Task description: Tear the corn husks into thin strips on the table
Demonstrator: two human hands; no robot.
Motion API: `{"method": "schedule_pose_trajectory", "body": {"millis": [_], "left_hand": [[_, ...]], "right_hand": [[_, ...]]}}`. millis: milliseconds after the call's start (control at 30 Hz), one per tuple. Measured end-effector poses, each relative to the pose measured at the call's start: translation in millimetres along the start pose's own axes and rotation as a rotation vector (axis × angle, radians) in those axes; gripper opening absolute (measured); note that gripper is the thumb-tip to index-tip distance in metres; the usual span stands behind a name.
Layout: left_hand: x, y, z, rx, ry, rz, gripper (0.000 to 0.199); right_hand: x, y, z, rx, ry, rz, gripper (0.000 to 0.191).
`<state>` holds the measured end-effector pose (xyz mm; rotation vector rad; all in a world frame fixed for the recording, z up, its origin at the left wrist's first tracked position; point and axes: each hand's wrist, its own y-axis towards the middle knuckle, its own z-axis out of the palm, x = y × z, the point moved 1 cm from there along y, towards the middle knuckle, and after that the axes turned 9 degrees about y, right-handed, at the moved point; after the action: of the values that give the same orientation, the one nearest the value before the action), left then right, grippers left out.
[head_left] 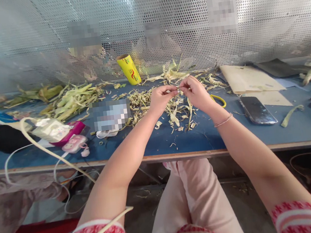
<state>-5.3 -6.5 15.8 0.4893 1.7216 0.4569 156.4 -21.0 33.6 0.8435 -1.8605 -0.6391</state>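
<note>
My left hand (163,97) and my right hand (197,93) meet above the middle of the blue tabletop (147,143), thumbs and fingertips pinched together. Between the fingertips is a small pale plant piece (179,89), mostly hidden by the fingers. Under and behind both hands lies a heap of curled, dry-looking plant scraps (139,99). A pale green stalk (190,114) shows just below my right hand; whether it is held or lies on the table I cannot tell. Close to my right wrist is a yellow ring-shaped handle (221,100).
Long pale green strips (76,99) are piled at the left. A yellow tube (129,70) leans against the perforated metal panel (192,48). A phone (257,110) and beige folded sheet (249,77) lie right. White cables (39,141) run off the left front edge.
</note>
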Motion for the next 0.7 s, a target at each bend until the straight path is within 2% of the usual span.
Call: {"method": "schedule_pose_trajectory", "body": {"millis": [700], "left_hand": [[2.3, -1.0, 0.8, -0.005, 0.003, 0.059, 0.014]], "right_hand": [[-0.9, -1.2, 2.4, 0.0, 0.026, -0.018, 0.008]]}}
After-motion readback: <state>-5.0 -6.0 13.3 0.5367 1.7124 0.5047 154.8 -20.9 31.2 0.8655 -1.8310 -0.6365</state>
